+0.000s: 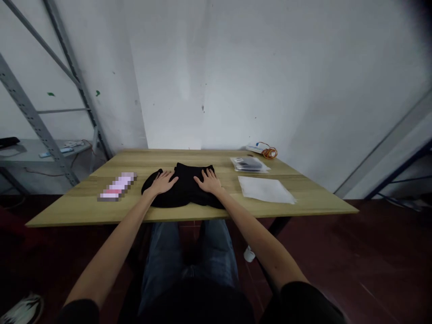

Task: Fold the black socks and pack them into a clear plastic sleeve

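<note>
A black cloth item lies spread on the wooden table, close to its front edge. My left hand rests flat on the left part of the cloth, fingers spread. On its right part lies my right hand, palm down with the fingers apart. Neither hand grips anything. Right of the cloth is a flat whitish plastic bag. Behind that bag sits a stack of clear bags with something dark inside.
A blurred-out pinkish object lies at the table's left. A white box and a coiled orange cable are at the back right. A metal shelf stands left, a white wall behind.
</note>
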Tool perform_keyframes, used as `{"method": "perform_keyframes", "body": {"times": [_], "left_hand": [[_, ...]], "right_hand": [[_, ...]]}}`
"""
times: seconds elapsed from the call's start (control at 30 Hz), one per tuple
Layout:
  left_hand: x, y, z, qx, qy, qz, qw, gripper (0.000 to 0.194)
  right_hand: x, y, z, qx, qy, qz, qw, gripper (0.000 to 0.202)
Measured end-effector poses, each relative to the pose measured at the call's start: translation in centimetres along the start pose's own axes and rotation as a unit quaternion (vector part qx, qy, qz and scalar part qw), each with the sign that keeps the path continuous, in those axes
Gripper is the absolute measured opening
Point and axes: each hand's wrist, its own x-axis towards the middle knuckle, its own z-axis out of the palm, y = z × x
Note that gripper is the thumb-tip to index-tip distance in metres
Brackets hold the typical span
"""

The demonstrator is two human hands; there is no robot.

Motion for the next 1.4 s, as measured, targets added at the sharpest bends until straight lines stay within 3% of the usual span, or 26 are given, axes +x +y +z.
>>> {"method": "perform_keyframes", "body": {"times": [0.23, 0.33, 0.43, 0.5, 0.6, 0.7, 0.77, 0.87, 0.97, 1.07, 1.17, 1.27, 1.4], "left_hand": [[1.8, 0.1, -0.4, 0.001, -0.004, -0.003, 1.000, 0.074], [1.0, 0.4, -0.9, -0.017, 0.074, 0.038, 0.996, 0.070], [-0.3, 1.2, -1.8, -0.032, 0.185, 0.124, 0.974, 0.063], [-1.3, 2.0, -2.2, -0.035, 0.213, 0.162, 0.963, 0.061], [-2.3, 2.6, -1.7, -0.026, 0.152, 0.176, 0.972, 0.068], [-2.9, 2.4, -0.7, -0.025, 0.047, 0.135, 0.989, 0.078], [-3.1, 2.1, -0.3, -0.025, 0.010, 0.120, 0.992, 0.082], [-3.4, 2.0, -0.3, -0.015, 0.005, 0.125, 0.992, 0.088], [-3.7, 2.3, -0.4, -0.003, 0.015, 0.122, 0.992, 0.090], [-4.0, 2.5, -0.4, 0.002, 0.027, 0.124, 0.992, 0.089], [-4.1, 2.5, -0.4, -0.001, 0.032, 0.125, 0.992, 0.090], [-4.1, 2.5, -0.4, -0.004, 0.026, 0.124, 0.992, 0.090], [-4.1, 2.5, -0.4, -0.011, 0.021, 0.126, 0.992, 0.090]], "right_hand": [[2.1, -0.1, 0.4, 0.000, -0.005, 0.011, 1.000, 0.093], [1.7, -0.3, 0.0, -0.002, 0.036, 0.000, 0.999, 0.089], [0.5, -0.9, -1.0, -0.009, 0.142, -0.056, 0.988, 0.070], [-0.8, -1.3, -1.7, -0.004, 0.195, -0.102, 0.975, 0.060], [-3.7, -1.2, -2.1, 0.009, 0.177, -0.138, 0.974, 0.059], [-6.6, 0.0, -1.7, -0.006, 0.083, -0.154, 0.985, 0.063], [-7.9, 1.0, -1.4, -0.021, 0.034, -0.153, 0.987, 0.068], [-8.5, 1.9, -1.3, -0.033, 0.008, -0.160, 0.987, 0.076], [-7.6, 2.7, -2.5, -0.036, 0.018, -0.187, 0.982, 0.074], [-5.2, 5.0, -5.4, -0.034, 0.088, -0.139, 0.986, 0.063], [-2.3, 9.4, -8.7, -0.101, 0.148, -0.052, 0.982, 0.067], [-0.3, 14.0, -10.3, -0.167, 0.134, -0.028, 0.976, 0.064], [0.8, 17.2, -9.7, -0.205, 0.074, 0.013, 0.976, 0.069]]}}
